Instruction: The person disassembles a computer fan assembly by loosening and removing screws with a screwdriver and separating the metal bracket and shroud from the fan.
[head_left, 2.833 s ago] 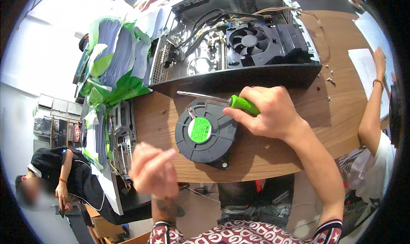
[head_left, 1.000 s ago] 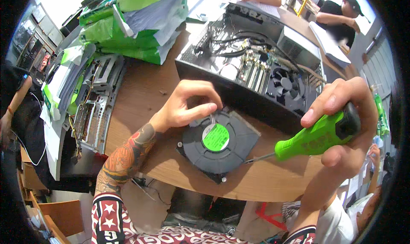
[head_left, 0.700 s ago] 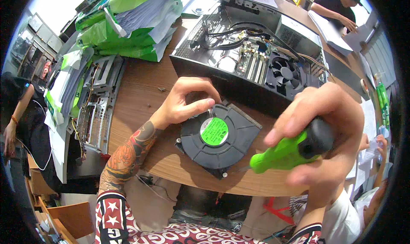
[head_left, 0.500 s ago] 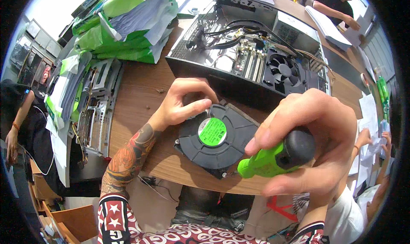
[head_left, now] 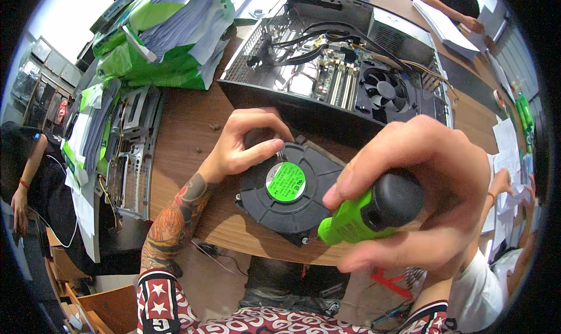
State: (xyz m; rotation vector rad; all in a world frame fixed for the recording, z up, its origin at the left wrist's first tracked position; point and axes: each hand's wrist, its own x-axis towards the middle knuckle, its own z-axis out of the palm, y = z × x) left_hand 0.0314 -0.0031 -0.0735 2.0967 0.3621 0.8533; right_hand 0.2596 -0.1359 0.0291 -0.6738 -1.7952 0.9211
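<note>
A black blower fan (head_left: 312, 169) with a round green-and-white label lies on the wooden table in front of me. My left hand (head_left: 248, 144) grips its upper left edge between thumb and curled fingers. In my right hand (head_left: 432, 182) is a green screwdriver (head_left: 356, 222) with a black end cap, pinched between thumb and fingers and tilted down to the left. Its thin tip points to a silver screw (head_left: 304, 240) at the fan's lower corner; whether they touch I cannot tell. Another screw (head_left: 238, 197) sits at the fan's left corner.
Just beyond the fan stands an open computer case (head_left: 333, 71) with cables and a cooling fan. Green-wrapped paper stacks (head_left: 169, 36) and a metal frame (head_left: 131, 158) stand at left. The table's near edge is close below the fan. Other people work at both sides.
The whole view has shifted slightly. My right thumb has moved down and left along the screwdriver handle. The left hand keeps its grip on the fan.
</note>
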